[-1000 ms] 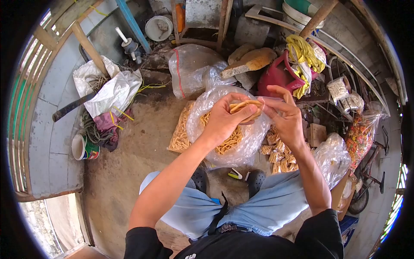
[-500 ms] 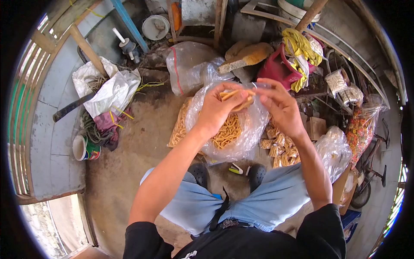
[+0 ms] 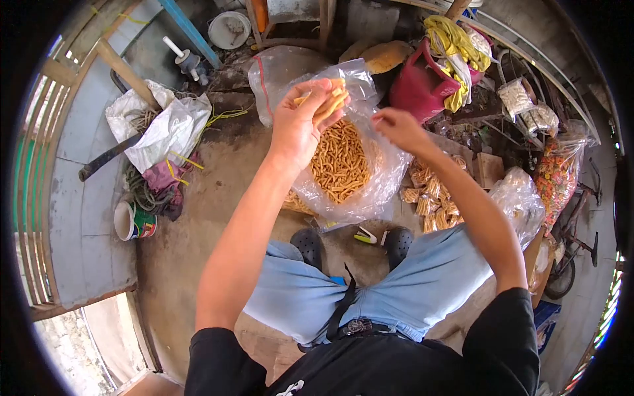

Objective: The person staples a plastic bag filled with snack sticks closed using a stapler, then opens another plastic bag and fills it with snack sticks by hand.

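My left hand point(image 3: 302, 122) is raised above the big open clear plastic bag point(image 3: 389, 188), its fingers wrapped round a small bundle of yellow-brown snack sticks point(image 3: 335, 99), seemingly in a clear packet. Below it, loose snack sticks point(image 3: 340, 162) fill the bag. To the right, over the bag's far right rim, hangs my right hand point(image 3: 401, 130). Its fingers are drawn together, slightly blurred; whatever they may pinch is hidden. Several small filled packets point(image 3: 436, 198) lie in a pile right of the bag.
Between my shoes lies a small green and white tool point(image 3: 364, 235), perhaps a stapler. A maroon tub point(image 3: 422, 82) with yellow cloth stands at the back right. A white sack point(image 3: 165, 129) and a paint bucket point(image 3: 134, 221) are at left. Bags of colourful snacks point(image 3: 558, 175) lean at right.
My hands, which were together at the bundle, have come apart. The left has moved up and left with the bundle; the right has drawn its spread fingers together. The view has shifted slightly.
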The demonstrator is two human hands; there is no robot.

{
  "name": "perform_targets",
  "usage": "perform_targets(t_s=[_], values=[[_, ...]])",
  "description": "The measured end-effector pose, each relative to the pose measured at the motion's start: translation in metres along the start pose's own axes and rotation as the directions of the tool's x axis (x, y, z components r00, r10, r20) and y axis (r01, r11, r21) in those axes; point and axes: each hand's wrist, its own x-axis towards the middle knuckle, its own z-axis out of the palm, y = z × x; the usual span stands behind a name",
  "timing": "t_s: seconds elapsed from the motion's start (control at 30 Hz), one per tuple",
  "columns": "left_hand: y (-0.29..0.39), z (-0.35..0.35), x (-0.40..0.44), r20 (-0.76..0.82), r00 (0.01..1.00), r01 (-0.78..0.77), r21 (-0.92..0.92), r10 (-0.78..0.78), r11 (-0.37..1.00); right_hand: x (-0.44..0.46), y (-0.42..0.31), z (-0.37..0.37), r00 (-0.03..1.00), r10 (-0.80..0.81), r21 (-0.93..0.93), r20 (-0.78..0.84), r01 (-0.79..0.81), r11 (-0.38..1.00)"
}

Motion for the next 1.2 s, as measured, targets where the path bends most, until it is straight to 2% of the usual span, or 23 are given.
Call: perform_targets(t_s=[0.03, 0.1, 0.17, 0.2, 0.27, 0.3, 0.37, 0.4, 0.47, 0.6, 0.67, 0.73, 0.8, 0.87, 0.9, 0.93, 1.0, 1.03, 1.1, 1.13, 1.2], values=[[0.003, 0.002, 0.000, -0.004, 1.000, -0.013, -0.003, 0.013, 1.000, 0.007, 0.024, 0.024, 0.996, -0.044, -0.142, 0.073, 0.054, 0.988], [0.007, 0.001, -0.001, -0.016, 1.000, -0.027, 0.000, 0.027, 1.000, 0.011, 0.050, 0.069, 0.975, -0.002, -0.252, 0.223, 0.060, 0.966], [0.009, 0.000, -0.001, 0.010, 0.999, -0.045, -0.023, 0.045, 0.999, 0.024, 0.092, 0.126, 0.959, 0.090, -0.379, 0.269, 0.019, 0.925], [0.010, 0.000, -0.003, 0.006, 0.999, -0.047, -0.022, 0.048, 0.999, 0.022, 0.100, 0.148, 0.958, 0.087, -0.378, 0.272, 0.023, 0.926], [0.014, 0.001, -0.002, -0.006, 0.998, -0.058, 0.001, 0.058, 0.998, 0.020, 0.094, 0.184, 0.977, 0.150, -0.212, 0.150, -0.117, 0.970], [0.016, 0.001, -0.003, -0.002, 0.998, -0.056, -0.003, 0.056, 0.998, 0.016, 0.083, 0.197, 0.976, 0.148, -0.206, 0.158, -0.114, 0.972], [0.016, 0.001, -0.002, 0.002, 0.997, -0.074, 0.004, 0.074, 0.997, 0.017, 0.055, 0.212, 0.881, 0.453, -0.103, 0.134, -0.442, 0.891], [0.015, 0.001, -0.004, 0.007, 0.997, -0.083, 0.006, 0.083, 0.997, 0.013, 0.044, 0.218, 0.882, 0.451, -0.103, 0.139, -0.440, 0.892], [0.019, 0.001, -0.006, 0.022, 0.995, -0.094, 0.022, 0.093, 0.995, 0.012, 0.026, 0.226, 0.856, 0.511, -0.278, 0.080, -0.473, 0.836], [0.026, -0.006, -0.006, 0.031, 0.996, -0.087, 0.073, 0.085, 0.994, 0.012, 0.026, 0.236, 0.852, 0.521, -0.332, 0.047, -0.479, 0.813], [0.028, -0.012, -0.005, 0.018, 0.998, -0.068, 0.138, 0.066, 0.988, 0.014, 0.037, 0.237, 0.848, 0.527, -0.296, 0.053, -0.491, 0.819], [0.029, -0.015, -0.004, 0.000, 0.998, -0.063, 0.140, 0.063, 0.988, 0.013, 0.046, 0.231, 0.859, 0.512, -0.161, 0.021, -0.502, 0.850], [0.026, -0.016, -0.004, -0.017, 0.999, -0.045, 0.135, 0.048, 0.990, 0.015, 0.060, 0.222, 0.844, 0.537, -0.152, -0.013, -0.532, 0.833], [0.026, -0.016, -0.003, -0.044, 0.998, -0.031, 0.100, 0.036, 0.994, 0.026, 0.083, 0.211, 0.865, 0.501, -0.129, 0.008, -0.496, 0.859], [0.026, -0.017, -0.002, -0.043, 0.998, -0.033, 0.097, 0.037, 0.995, 0.027, 0.080, 0.195, 0.913, 0.408, -0.077, -0.011, -0.408, 0.910], [0.026, -0.018, 0.000, -0.051, 0.998, -0.032, 0.084, 0.036, 0.996, 0.028, 0.074, 0.175, 0.914, 0.406, -0.080, -0.015, -0.406, 0.910], [0.027, -0.018, 0.001, -0.052, 0.998, -0.041, 0.070, 0.045, 0.997, 0.032, 0.056, 0.128, 0.966, 0.233, -0.074, 0.114, -0.226, 0.971], [0.028, -0.017, 0.000, -0.060, 0.997, -0.037, 0.057, 0.040, 0.998, 0.034, 0.049, 0.105, 0.967, 0.231, -0.077, 0.109, -0.223, 0.972], [0.027, -0.016, 0.001, -0.065, 0.997, -0.035, 0.043, 0.038, 0.998, 0.037, 0.038, 0.066, 0.971, 0.000, -0.010, 0.237, 0.002, 1.000], [0.026, -0.017, 0.002, -0.057, 0.998, -0.034, 0.032, 0.035, 0.999, 0.036, 0.030, 0.053, 0.971, -0.003, -0.012, 0.240, 0.006, 1.000], [0.025, -0.017, 0.000, -0.064, 0.998, -0.023, 0.020, 0.024, 1.000, 0.031, 0.023, 0.043, 0.988, -0.007, -0.163, 0.153, 0.032, 0.986]])
